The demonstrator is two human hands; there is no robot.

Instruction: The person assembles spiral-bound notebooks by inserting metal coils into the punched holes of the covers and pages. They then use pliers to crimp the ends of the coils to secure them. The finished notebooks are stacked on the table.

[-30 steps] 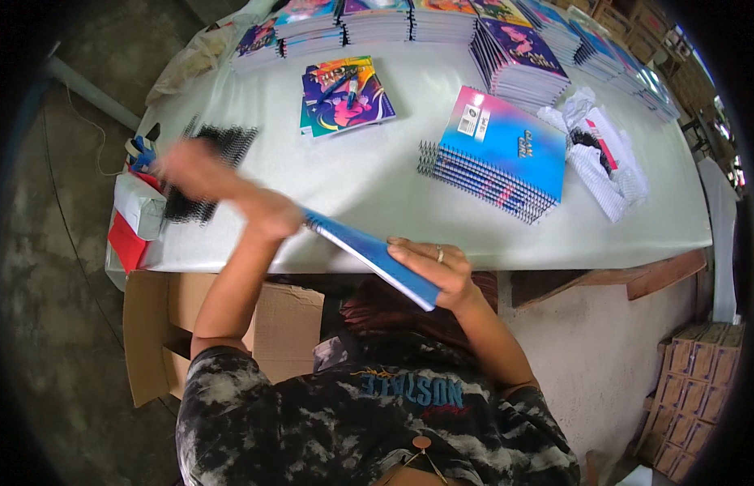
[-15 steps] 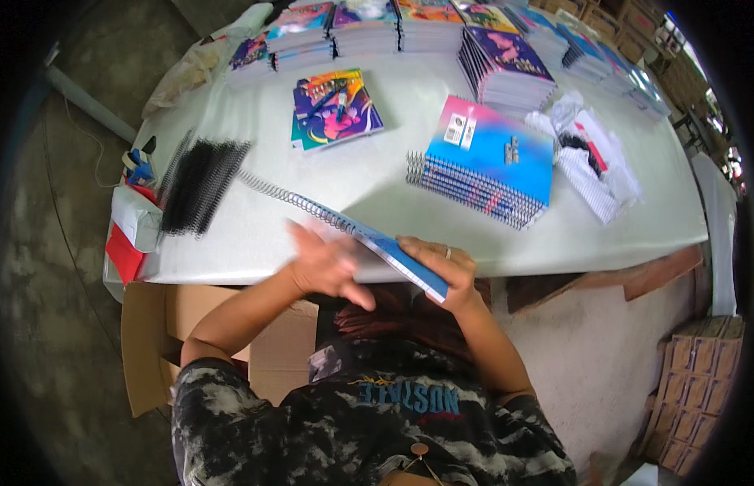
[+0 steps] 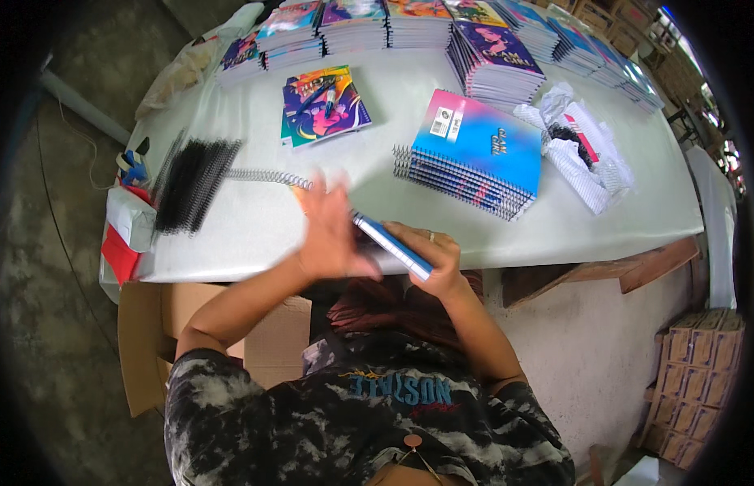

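My right hand [image 3: 432, 253] grips a blue notebook [image 3: 397, 247] tilted on edge above the table's near side, its page edge toward me. A spiral wire coil [image 3: 267, 176] stretches leftward from the notebook's spine, partly hidden behind my left hand. Blurred by motion, my left hand [image 3: 328, 231] is beside the spine with fingers stretched up and the thumb apart; whether it touches the coil I cannot make out. The coil's far end reaches a pile of black spiral coils [image 3: 197, 185] at the left. Right of my hands lies a stack of coil-bound notebooks [image 3: 478, 146] with a blue-pink top cover.
Colourful covers [image 3: 324, 105] with pens on them lie mid-table. Notebook stacks [image 3: 429, 31] line the far side of the white table [image 3: 620, 231]. White wrapping [image 3: 583, 174] holding dark coils sits at the right. A cardboard box [image 3: 142, 348] stands below the left edge; cartons [image 3: 689, 389] are lower right.
My left hand has swung upward, fingers now pointing away from me along the spine. The coil's free part lies flatter toward the left. The notebook has shifted slightly left in the picture.
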